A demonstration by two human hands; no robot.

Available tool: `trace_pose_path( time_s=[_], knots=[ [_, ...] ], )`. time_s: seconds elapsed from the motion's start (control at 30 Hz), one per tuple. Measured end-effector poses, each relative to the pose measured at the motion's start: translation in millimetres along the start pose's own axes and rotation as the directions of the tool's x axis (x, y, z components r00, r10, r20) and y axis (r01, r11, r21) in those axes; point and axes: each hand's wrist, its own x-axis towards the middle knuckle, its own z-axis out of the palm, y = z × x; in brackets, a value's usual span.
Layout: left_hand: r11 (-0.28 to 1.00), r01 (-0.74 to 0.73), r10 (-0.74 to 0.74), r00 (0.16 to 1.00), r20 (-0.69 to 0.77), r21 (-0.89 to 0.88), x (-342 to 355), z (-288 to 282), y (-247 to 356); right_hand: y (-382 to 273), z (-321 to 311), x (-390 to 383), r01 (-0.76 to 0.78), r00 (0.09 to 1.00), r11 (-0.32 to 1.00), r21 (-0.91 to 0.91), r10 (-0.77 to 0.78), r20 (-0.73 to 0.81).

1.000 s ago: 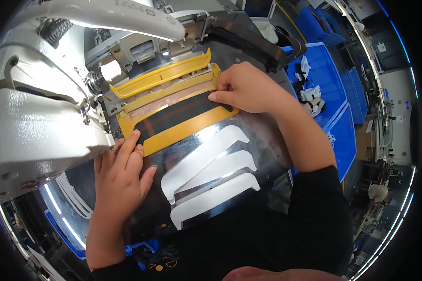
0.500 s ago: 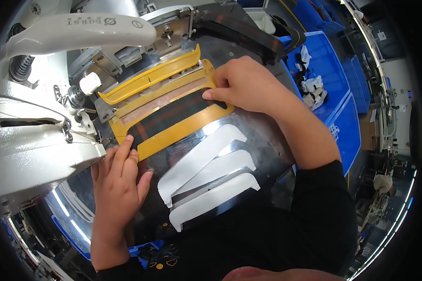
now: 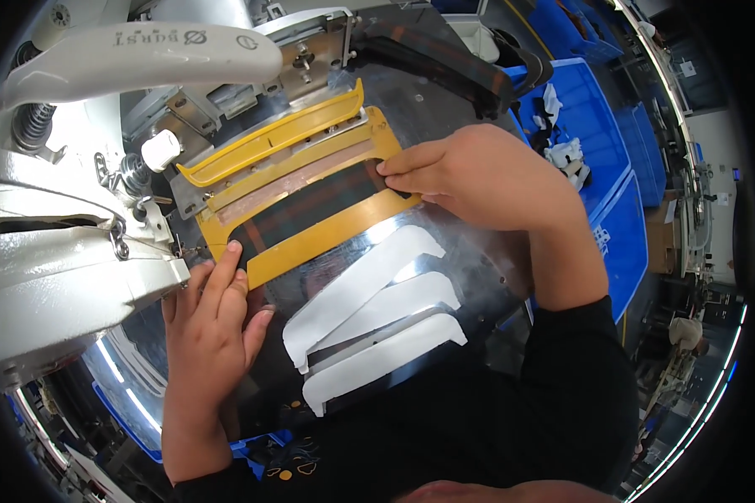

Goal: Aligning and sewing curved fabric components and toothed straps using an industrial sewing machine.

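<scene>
A dark plaid fabric piece [image 3: 310, 205] lies in the long opening of a yellow template [image 3: 327, 239] beside the sewing machine. My left hand [image 3: 212, 323] has its fingers stretched out, with the index fingertip on the fabric's left end and the thumb apart. At the right end, the fingertips of my right hand [image 3: 499, 180] come together on the fabric in a pinch. A raised yellow strip [image 3: 277, 134] runs along the template's far side. Three white curved pieces [image 3: 386, 356] rest on the shiny table in front of it, two of them overlapping.
The white sewing machine head [image 3: 75, 293] stands close at the left, its needle area near my left fingers. More dark plaid pieces [image 3: 432, 63] lie at the back. A blue bin [image 3: 587, 126] with scraps is at the right, past the table edge.
My right hand has shifted right and a little nearer, its fingers now drawn together at the fabric's right end. My left hand has stayed at the left end.
</scene>
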Motion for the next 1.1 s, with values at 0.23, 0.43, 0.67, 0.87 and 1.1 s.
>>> trace_pose_path(
  time_s=[0.23, 0.43, 0.67, 0.87, 1.1],
  knots=[
    [0.996, 0.035, -0.034, 0.999, -0.017, 0.077, -3, -3, 6, -15, -15, -7, -0.060, 0.984, 0.995, -0.081, 0.073, 0.164],
    [0.992, -0.090, 0.098, 0.990, -0.098, 0.088, -12, -1, -3, 9, -4, 13, -0.009, 0.998, 0.970, 0.243, -0.007, 0.064],
    [0.991, -0.132, 0.133, 0.985, -0.110, 0.014, -10, -9, 2, 51, 29, 23, -0.015, 0.923, 0.224, 0.974, 0.378, -0.072],
    [0.990, -0.142, 0.140, 0.974, -0.179, -0.001, -14, -4, -1, 54, 30, 27, 0.118, 0.931, -0.029, 0.993, 0.350, -0.100],
    [0.981, -0.193, 0.186, 0.953, -0.240, -0.004, -17, 1, -1, 60, 35, 29, 0.046, 0.865, 0.132, 0.990, 0.491, -0.106]
  ],
)
